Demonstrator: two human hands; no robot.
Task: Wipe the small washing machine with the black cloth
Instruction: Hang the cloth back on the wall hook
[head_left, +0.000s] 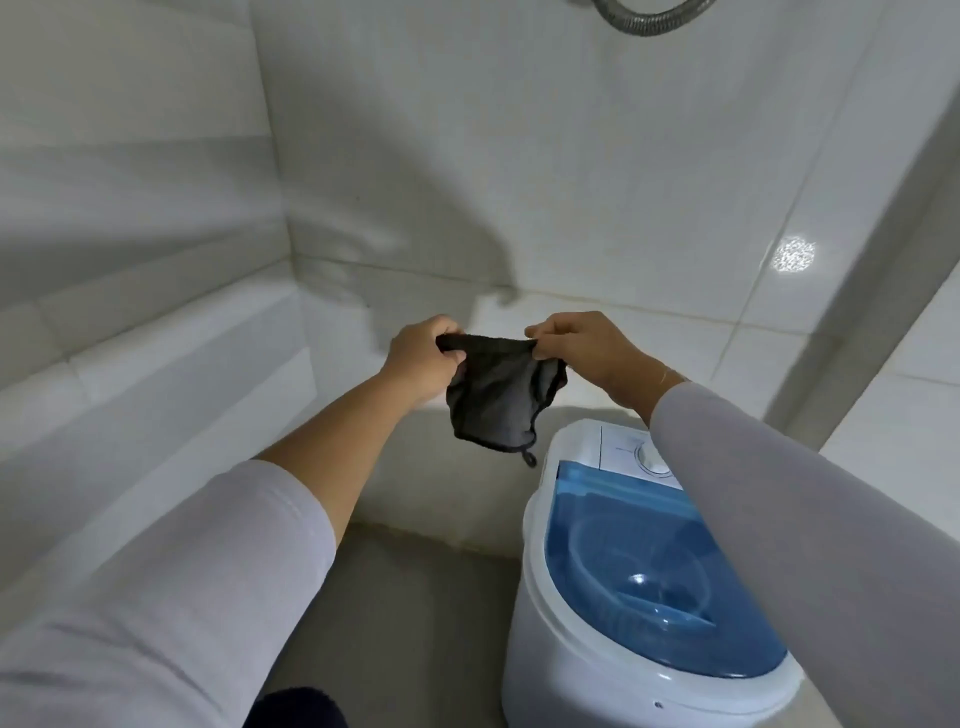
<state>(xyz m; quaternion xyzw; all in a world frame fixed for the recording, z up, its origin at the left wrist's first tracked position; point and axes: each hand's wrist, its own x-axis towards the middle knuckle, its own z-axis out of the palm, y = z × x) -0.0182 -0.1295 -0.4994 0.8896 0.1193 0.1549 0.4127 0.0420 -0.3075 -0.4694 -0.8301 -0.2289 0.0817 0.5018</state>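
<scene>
White tiled walls (597, 171) all around, meeting in a corner at upper left, with a bright speckled glare spot at right. Pale tiled ledge (171, 364) running along the left side, below it a grey floor (415, 597). Small washing machine (571, 649) standing on that floor at lower right: white rounded body, translucent blue lid (649, 571) closed over the tub, white control panel behind the lid with a round dial (652, 460) partly hidden by the right forearm. Two arms in light grey sleeves (171, 587) reaching forward from the bottom corners, left sleeve pushed up past the elbow, right sleeve down to the wrist. Black cloth (498, 395) held up in the air between both hands, above and just behind the machine's far edge, not touching it; top edge stretched taut, rest sagging loose, small loop dangling at the lower corner. Left hand (423, 358) closed, pinching the cloth's upper left corner. Right hand (576, 348) closed, pinching the upper right corner. Curved metal shower hose (644, 21) at the top edge.
</scene>
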